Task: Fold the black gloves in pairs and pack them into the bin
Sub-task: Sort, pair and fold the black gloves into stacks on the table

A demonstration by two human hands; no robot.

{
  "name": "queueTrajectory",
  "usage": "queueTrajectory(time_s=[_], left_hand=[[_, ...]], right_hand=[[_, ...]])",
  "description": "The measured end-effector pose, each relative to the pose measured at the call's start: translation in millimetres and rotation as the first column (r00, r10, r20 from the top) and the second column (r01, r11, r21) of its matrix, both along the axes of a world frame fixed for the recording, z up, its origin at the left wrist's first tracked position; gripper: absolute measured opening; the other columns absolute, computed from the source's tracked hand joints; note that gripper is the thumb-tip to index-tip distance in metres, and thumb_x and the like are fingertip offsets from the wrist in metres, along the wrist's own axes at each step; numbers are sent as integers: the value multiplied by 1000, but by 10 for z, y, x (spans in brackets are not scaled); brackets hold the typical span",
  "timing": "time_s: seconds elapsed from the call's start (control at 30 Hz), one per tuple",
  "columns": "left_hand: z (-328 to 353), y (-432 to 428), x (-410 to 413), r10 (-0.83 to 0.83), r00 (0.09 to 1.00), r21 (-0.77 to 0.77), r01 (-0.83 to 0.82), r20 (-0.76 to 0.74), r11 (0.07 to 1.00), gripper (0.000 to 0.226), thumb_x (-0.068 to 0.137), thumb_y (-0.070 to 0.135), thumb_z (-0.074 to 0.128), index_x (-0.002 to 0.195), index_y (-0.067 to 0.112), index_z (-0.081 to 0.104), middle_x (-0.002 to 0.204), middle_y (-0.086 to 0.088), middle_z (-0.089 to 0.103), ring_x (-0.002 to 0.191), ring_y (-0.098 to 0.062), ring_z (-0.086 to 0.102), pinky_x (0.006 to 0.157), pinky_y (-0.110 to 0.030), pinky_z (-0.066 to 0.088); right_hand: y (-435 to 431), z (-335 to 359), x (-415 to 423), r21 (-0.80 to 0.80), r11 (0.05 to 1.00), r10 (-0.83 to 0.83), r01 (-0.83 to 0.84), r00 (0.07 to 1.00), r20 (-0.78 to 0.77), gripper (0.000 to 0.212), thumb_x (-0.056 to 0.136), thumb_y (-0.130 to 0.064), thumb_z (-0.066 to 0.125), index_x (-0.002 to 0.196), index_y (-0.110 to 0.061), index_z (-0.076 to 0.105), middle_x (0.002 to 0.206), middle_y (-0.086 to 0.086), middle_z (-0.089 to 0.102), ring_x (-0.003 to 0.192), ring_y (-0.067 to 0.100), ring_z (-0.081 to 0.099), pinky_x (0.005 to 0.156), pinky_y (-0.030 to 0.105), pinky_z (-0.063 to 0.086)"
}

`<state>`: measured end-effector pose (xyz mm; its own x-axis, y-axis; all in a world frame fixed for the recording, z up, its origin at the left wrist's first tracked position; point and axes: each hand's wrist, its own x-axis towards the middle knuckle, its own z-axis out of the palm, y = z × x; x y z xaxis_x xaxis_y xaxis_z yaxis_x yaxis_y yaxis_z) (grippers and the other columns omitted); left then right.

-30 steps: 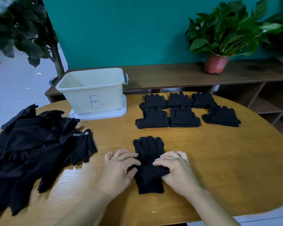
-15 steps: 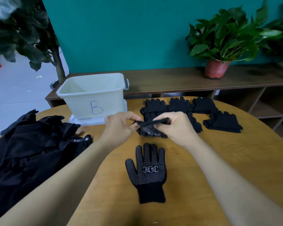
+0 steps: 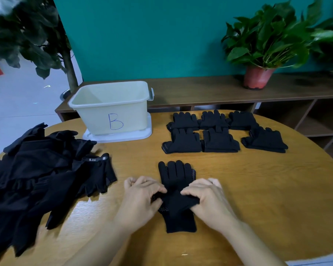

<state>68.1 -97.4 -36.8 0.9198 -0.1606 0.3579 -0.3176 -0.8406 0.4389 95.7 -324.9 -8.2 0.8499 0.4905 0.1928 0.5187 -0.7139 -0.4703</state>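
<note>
A pair of black knit gloves (image 3: 176, 175) lies stacked flat on the wooden table (image 3: 257, 198), fingers pointing away from me, white grip dots showing at the edges. My left hand (image 3: 140, 198) and my right hand (image 3: 207, 198) come in from either side and pinch the top glove's fabric at the palm, bunching it there. Several folded black pairs (image 3: 219, 141) sit in two rows at the back right. The cream bin (image 3: 112, 112) marked "B" stands at the back left; nothing shows inside it.
A large loose pile of black gloves (image 3: 37, 179) covers the table's left side, one tagged "5.11". The bin stands on its white lid (image 3: 119, 137). Behind the table runs a low wooden shelf (image 3: 200, 91) with a potted plant (image 3: 256, 77).
Half a second ago both hands held one glove raised above a dotted glove lying palm up. Now that glove lies on top of it and both hands are down at its middle.
</note>
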Motion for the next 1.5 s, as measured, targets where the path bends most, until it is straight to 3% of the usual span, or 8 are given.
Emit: queueTrajectory(time_s=[0.07, 0.17, 0.43, 0.53, 0.77, 1.0, 1.2, 1.5], left_hand=[[-110, -15, -76, -3, 1000, 46, 3, -1, 999, 31, 72, 31, 75, 102, 39, 71, 113, 26, 65, 117, 5, 45, 88, -33, 22], [-196, -29, -149, 25, 1000, 30, -26, 11, 999, 31, 73, 34, 70, 104, 38, 70, 121, 25, 62, 122, 3, 42, 89, -32, 23], [-282, -79, -221, 78, 997, -6, -78, 21, 997, 29, 71, 28, 68, 98, 39, 69, 121, 24, 62, 122, 2, 42, 90, -38, 24], [-304, -86, -224, 98, 995, -16, -98, 28, 995, 28, 71, 27, 67, 96, 39, 70, 120, 24, 63, 121, 1, 43, 90, -42, 25], [-292, -111, -229, 141, 990, 8, -141, 22, 990, 26, 71, 31, 63, 94, 39, 70, 119, 22, 64, 120, 1, 42, 90, -51, 36], [-259, -124, -216, 160, 987, -36, -161, -22, 986, 24, 72, 29, 68, 93, 41, 68, 120, 25, 59, 120, 4, 38, 95, -46, 28], [-208, -53, -205, 76, 996, -24, -75, 55, 997, 42, 68, 9, 86, 88, 40, 66, 91, 22, 52, 96, 4, 42, 85, -32, 20], [-156, -23, -157, -101, 985, 151, 80, 141, 985, 29, 74, 13, 74, 92, 35, 67, 97, 20, 60, 89, 4, 53, 94, -33, 23]], right_hand=[[-31, -136, -81, -56, 998, 29, -25, 998, 58, 38, 73, -24, 80, 109, -34, 74, 106, -21, 70, 104, -2, 55, 103, 40, 38], [-68, -262, -204, -77, 997, 15, -7, 994, 107, 48, 60, -25, 77, 108, -29, 74, 110, -15, 72, 105, 8, 61, 99, 36, 39], [-63, -290, -348, -97, 993, 99, -64, 901, 423, 22, 65, -26, 72, 87, -23, 76, 100, -9, 73, 97, 14, 62, 94, 35, 36], [-55, -360, -391, -156, 986, 120, -59, 897, 425, 24, 61, -27, 80, 85, -23, 75, 99, -9, 72, 94, 13, 62, 93, 34, 36], [-49, -373, -415, -187, 980, 142, -61, 877, 458, 16, 69, -27, 67, 83, -22, 73, 97, -9, 70, 94, 14, 61, 93, 33, 36], [-152, -427, -445, -45, 999, 33, -16, 912, 409, 27, 69, -26, 67, 94, -22, 76, 104, -11, 73, 99, 11, 63, 97, 33, 35], [-181, -449, -458, -12, 999, 35, -33, 938, 344, 22, 75, -27, 55, 87, -26, 74, 106, -11, 73, 102, 10, 62, 96, 28, 33], [-154, -377, -434, -134, 987, 135, -91, 918, 372, 18, 72, -24, 53, 77, -23, 70, 106, -6, 72, 104, 14, 60, 97, 32, 35]])
